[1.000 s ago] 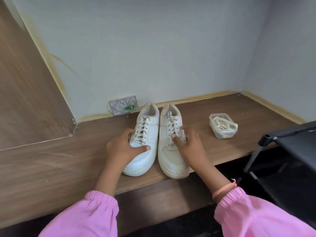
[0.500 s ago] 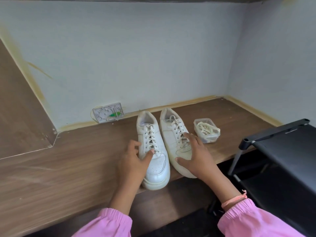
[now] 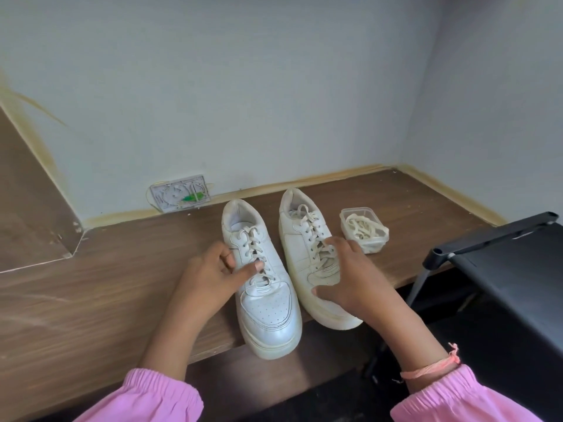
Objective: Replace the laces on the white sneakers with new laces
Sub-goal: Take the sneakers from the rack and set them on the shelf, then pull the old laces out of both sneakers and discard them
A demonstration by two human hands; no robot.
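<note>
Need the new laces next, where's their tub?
In the head view the tub sits on the shelf, just right of the right sneaker.

both hands (image 3: 210, 272) on two laced white sneakers (image 3: 262, 269); lace tub (image 3: 364, 229) just right

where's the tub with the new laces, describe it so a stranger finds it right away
Start at the brown wooden shelf along the pale wall and find the two white sneakers standing side by side. Just right of the right sneaker, beyond the right hand, sits a small plastic tub. It is the only see-through container there, with a cream tangle of laces inside.
</note>
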